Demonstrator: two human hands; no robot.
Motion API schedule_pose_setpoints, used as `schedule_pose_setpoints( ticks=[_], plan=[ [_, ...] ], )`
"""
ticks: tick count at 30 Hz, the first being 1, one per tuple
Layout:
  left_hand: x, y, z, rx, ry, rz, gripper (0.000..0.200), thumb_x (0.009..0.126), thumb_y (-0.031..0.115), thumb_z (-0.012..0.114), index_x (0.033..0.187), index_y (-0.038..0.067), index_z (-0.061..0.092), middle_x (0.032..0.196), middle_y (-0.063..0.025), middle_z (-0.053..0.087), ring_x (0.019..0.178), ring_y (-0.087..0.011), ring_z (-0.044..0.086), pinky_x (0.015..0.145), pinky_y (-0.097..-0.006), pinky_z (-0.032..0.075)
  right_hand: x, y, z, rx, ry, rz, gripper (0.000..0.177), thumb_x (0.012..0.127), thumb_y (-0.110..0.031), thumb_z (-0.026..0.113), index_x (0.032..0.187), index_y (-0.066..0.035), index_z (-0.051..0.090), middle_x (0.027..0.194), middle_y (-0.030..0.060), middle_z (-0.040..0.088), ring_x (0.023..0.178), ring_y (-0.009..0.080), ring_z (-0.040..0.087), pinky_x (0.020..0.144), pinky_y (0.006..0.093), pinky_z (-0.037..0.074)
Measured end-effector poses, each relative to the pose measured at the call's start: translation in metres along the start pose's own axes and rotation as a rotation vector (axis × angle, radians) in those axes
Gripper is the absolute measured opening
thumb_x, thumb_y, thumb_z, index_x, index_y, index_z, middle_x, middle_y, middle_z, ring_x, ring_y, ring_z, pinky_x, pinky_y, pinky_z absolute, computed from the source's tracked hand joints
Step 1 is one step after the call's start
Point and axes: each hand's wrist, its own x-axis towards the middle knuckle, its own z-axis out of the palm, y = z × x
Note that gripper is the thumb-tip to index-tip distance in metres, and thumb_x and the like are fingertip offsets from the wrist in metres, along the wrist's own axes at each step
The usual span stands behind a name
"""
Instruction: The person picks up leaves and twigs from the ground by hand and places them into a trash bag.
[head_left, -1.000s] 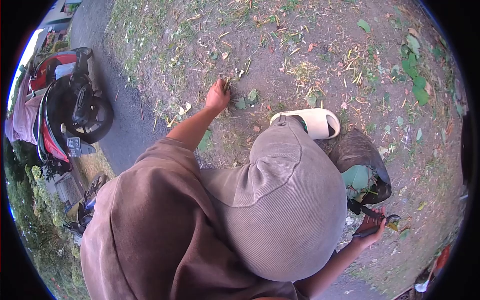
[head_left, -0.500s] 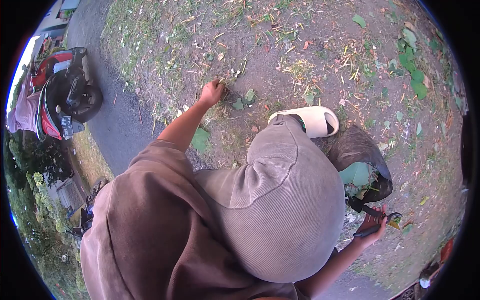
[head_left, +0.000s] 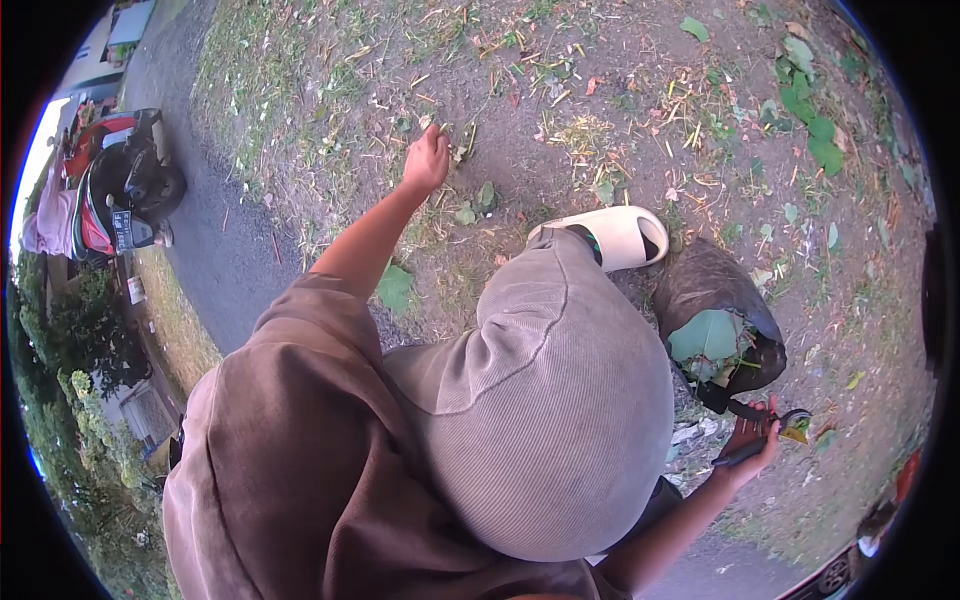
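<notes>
My left hand (head_left: 427, 162) is low over the littered ground, fingers curled closed. What they hold, if anything, is too small to make out. Leaf bits and dry stems surround it, with a small green leaf (head_left: 486, 197) just beside it. At the lower right, my right hand (head_left: 762, 452) grips black-handled pruning shears (head_left: 742, 455), whose curved blade points away from my palm. Right beside the shears sits a dark bag (head_left: 708, 275), its mouth facing my right hand. A broad green leaf (head_left: 708, 336) and other cuttings show inside it.
My bent knee (head_left: 590, 420) fills the middle, and my foot wears a cream slide (head_left: 630, 232). Stems and leaves litter the soil. At left, a red and black motorbike (head_left: 120, 190) stands by the paved road (head_left: 215, 200). Green leaves (head_left: 815, 125) lie at upper right.
My left hand has lifted slightly up the view, its fingers still curled. My right hand keeps the shears beside the bag. The whole view has shifted a little.
</notes>
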Motion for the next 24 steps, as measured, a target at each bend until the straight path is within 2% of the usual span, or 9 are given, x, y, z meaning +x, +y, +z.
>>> schedule_pose_setpoints(
  ticks=[2, 3, 7, 13, 15, 19, 22, 24],
  plan=[
    [0.011, -0.005, 0.009, 0.083, 0.004, 0.033, 0.03, 0.107, 0.03, 0.049, 0.105, 0.0, 0.052, 0.1, -0.0361, 0.067, 0.102, -0.059, 0.061, 0.087, -0.0625, 0.048, 0.0, -0.001, 0.0, 0.006, 0.006, -0.004, 0.059, 0.108, -0.038, 0.054, 0.149, 0.005, 0.052, 0.121, 0.0137, 0.066, 0.121, 0.0263, 0.061, 0.114, 0.0432, 0.044],
    [0.013, -0.001, 0.011, 0.111, -0.001, 0.032, 0.031, 0.106, 0.031, 0.048, 0.11, 0.001, 0.053, 0.102, -0.0364, 0.068, 0.104, -0.057, 0.063, 0.09, -0.0623, 0.049, -0.002, -0.001, 0.001, 0.011, 0.01, -0.003, 0.059, 0.108, -0.038, 0.054, 0.148, 0.005, 0.052, 0.121, 0.0137, 0.066, 0.12, 0.0265, 0.061, 0.114, 0.0435, 0.044],
    [0.021, 0.013, 0.018, 0.198, -0.067, 0.015, 0.035, 0.107, 0.034, 0.046, 0.113, 0.0, 0.055, 0.105, -0.0364, 0.069, 0.106, -0.0555, 0.065, 0.093, -0.0617, 0.051, -0.003, -0.002, 0.006, 0.002, 0.048, -0.008, 0.058, 0.107, -0.037, 0.055, 0.148, 0.005, 0.053, 0.121, 0.0138, 0.066, 0.121, 0.0267, 0.061, 0.114, 0.044, 0.044],
    [0.03, 0.014, 0.036, 0.411, -0.203, 0.076, 0.044, 0.109, 0.038, 0.042, 0.122, -0.001, 0.058, 0.108, -0.033, 0.073, 0.107, -0.0509, 0.069, 0.097, -0.0577, 0.053, 0.001, 0.001, 0.0, -0.006, 0.022, 0.001, 0.057, 0.107, -0.037, 0.055, 0.147, 0.004, 0.053, 0.121, 0.0136, 0.066, 0.122, 0.0269, 0.061, 0.115, 0.0449, 0.044],
    [0.038, 0.005, 0.046, 0.45, -0.225, -0.017, 0.045, 0.11, 0.038, 0.042, 0.12, -0.001, 0.063, 0.108, -0.0312, 0.074, 0.108, -0.0487, 0.07, 0.099, -0.0545, 0.054, 0.0, 0.0, 0.002, -0.007, 0.01, 0.003, 0.057, 0.107, -0.037, 0.055, 0.148, 0.004, 0.053, 0.121, 0.0136, 0.066, 0.122, 0.0268, 0.061, 0.115, 0.0452, 0.044],
    [0.035, 0.024, 0.04, 0.458, -0.267, -0.024, 0.048, 0.108, 0.039, 0.045, 0.109, -0.002, 0.069, 0.107, -0.0306, 0.074, 0.111, -0.048, 0.07, 0.101, -0.0526, 0.054, -0.002, -0.001, 0.005, -0.007, 0.017, -0.004, 0.058, 0.107, -0.037, 0.055, 0.148, 0.004, 0.052, 0.122, 0.0135, 0.066, 0.122, 0.0269, 0.061, 0.115, 0.0452, 0.043],
    [0.032, 0.046, 0.036, 0.471, -0.174, 0.068, 0.042, 0.103, 0.037, 0.05, 0.103, 0.0, 0.068, 0.105, -0.0321, 0.073, 0.108, -0.0486, 0.07, 0.096, -0.0529, 0.055, -0.005, -0.002, 0.006, -0.016, 0.053, -0.002, 0.059, 0.107, -0.038, 0.055, 0.149, 0.004, 0.052, 0.122, 0.0135, 0.066, 0.123, 0.0266, 0.06, 0.116, 0.0444, 0.043],
    [0.04, 0.067, 0.036, 0.122, -0.176, 0.043, 0.045, 0.1, 0.042, 0.055, 0.107, -0.001, 0.069, 0.104, -0.0301, 0.075, 0.106, -0.0493, 0.07, 0.093, -0.0538, 0.053, -0.005, -0.002, 0.006, -0.02, 0.032, -0.033, 0.061, 0.107, -0.039, 0.057, 0.149, 0.005, 0.052, 0.123, 0.0137, 0.065, 0.123, 0.0262, 0.06, 0.117, 0.0435, 0.042]
  ],
)
